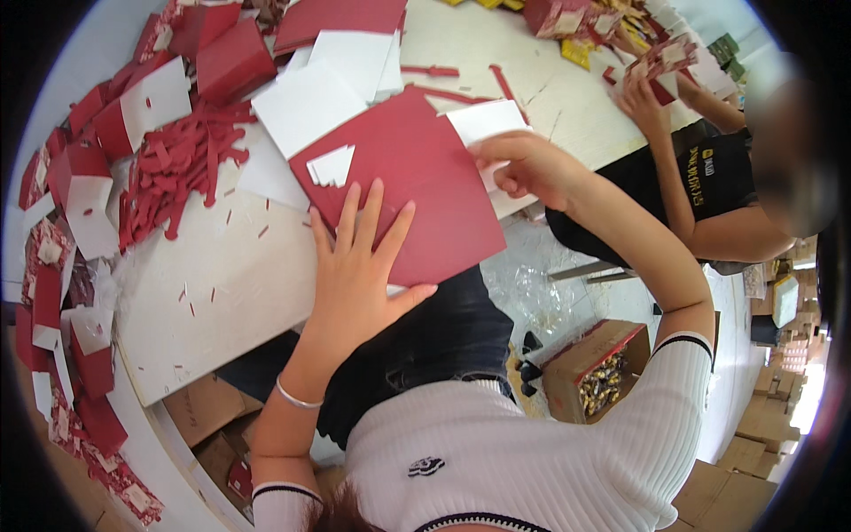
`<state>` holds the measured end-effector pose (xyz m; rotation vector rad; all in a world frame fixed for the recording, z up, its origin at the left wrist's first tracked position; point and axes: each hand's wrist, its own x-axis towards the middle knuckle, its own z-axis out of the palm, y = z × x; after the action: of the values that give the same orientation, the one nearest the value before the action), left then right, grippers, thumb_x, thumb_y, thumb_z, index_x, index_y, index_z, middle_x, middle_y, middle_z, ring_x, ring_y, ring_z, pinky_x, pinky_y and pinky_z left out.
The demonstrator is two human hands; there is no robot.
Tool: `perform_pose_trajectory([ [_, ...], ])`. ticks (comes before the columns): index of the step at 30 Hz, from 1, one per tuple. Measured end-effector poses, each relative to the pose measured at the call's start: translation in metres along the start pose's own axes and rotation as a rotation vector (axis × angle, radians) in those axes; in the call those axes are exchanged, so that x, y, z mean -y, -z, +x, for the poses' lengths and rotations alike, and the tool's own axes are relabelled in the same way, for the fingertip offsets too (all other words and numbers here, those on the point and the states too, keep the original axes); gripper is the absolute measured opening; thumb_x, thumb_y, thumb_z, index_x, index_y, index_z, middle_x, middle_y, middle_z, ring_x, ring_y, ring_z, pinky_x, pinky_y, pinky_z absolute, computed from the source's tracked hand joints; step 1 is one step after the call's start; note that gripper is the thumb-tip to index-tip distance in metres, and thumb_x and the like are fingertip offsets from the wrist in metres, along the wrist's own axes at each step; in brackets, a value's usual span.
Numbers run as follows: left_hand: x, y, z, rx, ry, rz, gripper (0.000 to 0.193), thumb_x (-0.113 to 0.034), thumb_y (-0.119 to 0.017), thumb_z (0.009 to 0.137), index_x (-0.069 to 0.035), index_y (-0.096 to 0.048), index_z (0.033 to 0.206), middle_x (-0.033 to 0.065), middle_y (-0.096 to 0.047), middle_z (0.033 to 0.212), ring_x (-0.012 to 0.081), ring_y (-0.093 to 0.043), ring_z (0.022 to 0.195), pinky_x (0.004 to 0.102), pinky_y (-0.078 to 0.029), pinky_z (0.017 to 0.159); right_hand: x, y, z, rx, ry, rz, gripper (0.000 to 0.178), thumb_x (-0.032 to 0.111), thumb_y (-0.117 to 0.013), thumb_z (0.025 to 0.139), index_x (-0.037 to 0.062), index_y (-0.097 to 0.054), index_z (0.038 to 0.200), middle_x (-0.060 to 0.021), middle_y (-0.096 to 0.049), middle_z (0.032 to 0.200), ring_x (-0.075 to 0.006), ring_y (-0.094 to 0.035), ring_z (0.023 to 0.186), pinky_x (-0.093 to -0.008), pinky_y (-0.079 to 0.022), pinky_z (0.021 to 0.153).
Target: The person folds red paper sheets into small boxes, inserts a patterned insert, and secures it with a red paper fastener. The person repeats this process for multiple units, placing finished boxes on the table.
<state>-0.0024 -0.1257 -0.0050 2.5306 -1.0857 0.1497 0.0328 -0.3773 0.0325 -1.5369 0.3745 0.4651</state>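
A large dark red card sheet (443, 213) lies askew at the table's front edge. My left hand (350, 275) rests on its near left part, fingers spread and palm down. A small white patch (330, 166) with a stepped edge shows on the sheet, just beyond my fingertips; whether it is loose paper or an opening I cannot tell. My right hand (532, 168) is at the sheet's right edge with its fingers bent inward. Whatever those fingers pinch is hidden. Beneath and beyond the red sheet lie white sheets (306, 102).
Left of the sheet is a heap of red strips (182, 164). Red-and-white folded boxes (84, 186) line the table's left rim. At right a co-worker's hands (647, 102) handle a patterned box. An open carton (594, 368) of small wrapped pieces stands on the floor.
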Motion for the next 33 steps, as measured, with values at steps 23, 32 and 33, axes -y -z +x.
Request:
perform_pose_trajectory([
  [23, 0.008, 0.082, 0.035, -0.256, 0.164, -1.068, 0.069, -0.024, -0.074, 0.068, 0.003, -0.040, 0.121, 0.0140, -0.056, 0.106, 0.0206, -0.057, 0.094, 0.0298, -0.045, 0.081, 0.137, -0.102, -0.056, 0.407, 1.155, -1.008, 0.018, 0.013, -0.054, 0.083, -0.0043, -0.055, 0.089, -0.0131, -0.056, 0.087, -0.0233, -0.054, 0.080, -0.0321, -0.044, 0.075],
  [32, 0.036, 0.097, 0.019, -0.373, 0.549, -1.608, 0.034, -0.027, -0.062, 0.078, -0.001, -0.059, 0.101, 0.0079, -0.061, 0.096, 0.0118, -0.059, 0.085, 0.0220, -0.045, 0.073, 0.072, -0.066, -0.026, -0.328, 1.676, -1.241, 0.058, -0.001, -0.059, 0.065, 0.0088, -0.044, 0.120, -0.0179, -0.036, 0.131, -0.0316, -0.035, 0.121, -0.0391, -0.029, 0.099],
  [33, 0.030, 0.094, 0.016, -0.395, 0.496, -1.542, 0.034, -0.027, -0.062, 0.078, -0.002, -0.059, 0.100, 0.0078, -0.060, 0.097, 0.0112, -0.058, 0.085, 0.0216, -0.045, 0.073, 0.055, -0.067, -0.042, -0.257, 1.531, -1.361, 0.042, 0.006, -0.064, 0.071, 0.0111, -0.054, 0.111, -0.0179, -0.036, 0.132, -0.0322, -0.038, 0.120, -0.0356, -0.035, 0.095],
])
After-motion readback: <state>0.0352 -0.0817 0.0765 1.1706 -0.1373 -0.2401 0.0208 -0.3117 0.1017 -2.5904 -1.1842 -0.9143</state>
